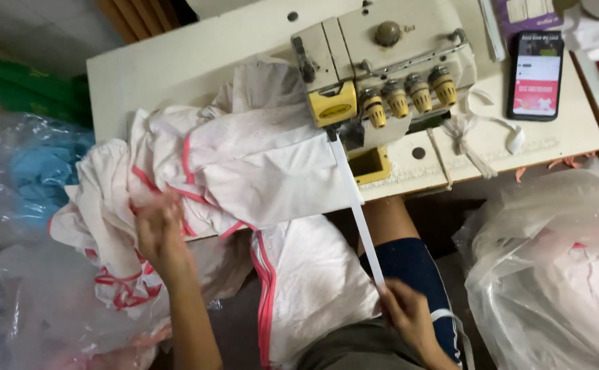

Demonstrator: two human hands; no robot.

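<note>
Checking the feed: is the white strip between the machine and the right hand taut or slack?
Taut: the strip runs in a straight line from the machine down to the right hand, which pinches it.

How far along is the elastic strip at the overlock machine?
Done: white fabric with pink trim is piled left of the overlock machine. In hand: right hand pinches the white elastic strip, taut from the presser foot; left hand, blurred, is on the pile. Left: strip end not yet detached.

Phone (536, 74) upper right on the table: black slab, screen lit red and white. Yellow label plate (332, 104) on sewing machine front, top centre. Purple packet (524, 15) at top edge.
</note>
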